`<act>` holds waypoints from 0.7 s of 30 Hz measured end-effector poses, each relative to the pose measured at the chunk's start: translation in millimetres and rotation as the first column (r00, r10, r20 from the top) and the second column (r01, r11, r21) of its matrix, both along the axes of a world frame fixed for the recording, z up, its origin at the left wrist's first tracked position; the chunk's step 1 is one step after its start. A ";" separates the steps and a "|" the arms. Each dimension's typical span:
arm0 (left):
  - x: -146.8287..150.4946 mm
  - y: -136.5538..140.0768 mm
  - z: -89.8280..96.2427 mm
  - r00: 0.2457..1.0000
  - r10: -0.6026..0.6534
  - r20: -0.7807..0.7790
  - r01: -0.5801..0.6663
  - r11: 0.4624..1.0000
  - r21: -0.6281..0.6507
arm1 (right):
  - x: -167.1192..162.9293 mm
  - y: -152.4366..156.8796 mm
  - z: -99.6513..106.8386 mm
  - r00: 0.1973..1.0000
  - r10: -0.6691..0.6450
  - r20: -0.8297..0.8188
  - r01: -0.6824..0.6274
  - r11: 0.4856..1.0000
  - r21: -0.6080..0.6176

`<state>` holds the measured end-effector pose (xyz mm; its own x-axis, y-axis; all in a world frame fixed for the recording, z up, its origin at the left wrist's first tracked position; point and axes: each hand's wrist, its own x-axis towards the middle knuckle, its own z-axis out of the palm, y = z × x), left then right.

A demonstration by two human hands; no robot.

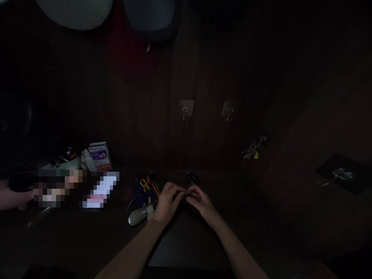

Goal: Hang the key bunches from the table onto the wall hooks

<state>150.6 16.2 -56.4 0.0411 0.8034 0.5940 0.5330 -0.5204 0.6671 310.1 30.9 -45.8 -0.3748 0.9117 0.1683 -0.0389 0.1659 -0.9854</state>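
Note:
My left hand (168, 201) and my right hand (201, 203) meet over the dark surface, fingertips pinched together. Between them is something small, possibly metallic, too dark to make out. Just beyond my right fingers lies a glossy black object (192, 178), its kind unclear. Beside my left hand is a tangle of blue, yellow and red cords or straps (144, 189). Partly behind my left wrist lies a pale, rounded, elongated object (138, 215).
Against the back panel hang two clear adhesive hooks (185, 109), and a bunch of keys (252, 150) hangs on another. A larger hook (343, 174) is at right. Small boxes (100, 157) stand at left, near a lit, pixelated screen (101, 190). The scene is very dim.

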 end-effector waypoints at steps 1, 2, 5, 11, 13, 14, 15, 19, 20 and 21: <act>0.1 0.1 -0.5 1.000 0.014 0.008 -0.014 1.000 0.001 | -0.7 -0.2 0.1 1.000 -0.002 -0.003 0.002 1.000 -0.010; 0.3 0.1 -0.8 1.000 0.021 0.014 -0.021 1.000 0.002 | -1.3 0.0 -0.3 1.000 -0.004 -0.014 0.004 1.000 -0.024; 0.6 -0.5 -1.5 1.000 0.014 0.020 -0.014 1.000 0.005 | -1.5 2.1 -4.0 0.996 -0.010 -0.087 0.003 0.996 -0.087; 0.6 0.0 -3.1 1.000 0.000 0.017 0.000 1.000 0.015 | 2.9 7.2 -7.6 0.995 -0.068 -0.072 0.061 0.993 -0.101; 0.7 0.8 -3.2 0.999 0.034 0.021 -0.034 0.999 0.004 | 5.6 9.8 -7.7 0.986 -0.161 -0.048 0.157 0.986 -0.063; 1.0 1.3 -3.2 0.999 0.048 0.019 -0.048 0.999 -0.008 | 7.2 11.6 -8.0 0.976 -0.212 -0.044 0.210 0.977 -0.047; 1.4 1.7 -3.3 0.999 0.050 0.011 -0.050 0.999 -0.023 | 8.9 13.6 -8.4 0.964 -0.261 -0.047 0.260 0.965 -0.036; 4.5 2.5 -3.2 0.995 -0.040 -0.096 0.029 0.994 -0.104 | 16.1 21.6 -10.3 0.890 -0.439 -0.120 0.437 0.898 -0.045; 5.4 2.5 -3.0 0.987 -0.074 -0.142 0.056 0.990 -0.126 | 17.9 23.0 -10.4 0.868 -0.475 -0.147 0.471 0.880 -0.062; 6.1 2.5 -2.7 0.976 -0.105 -0.189 0.078 0.986 -0.149 | 19.7 23.9 -10.3 0.845 -0.505 -0.177 0.498 0.863 -0.086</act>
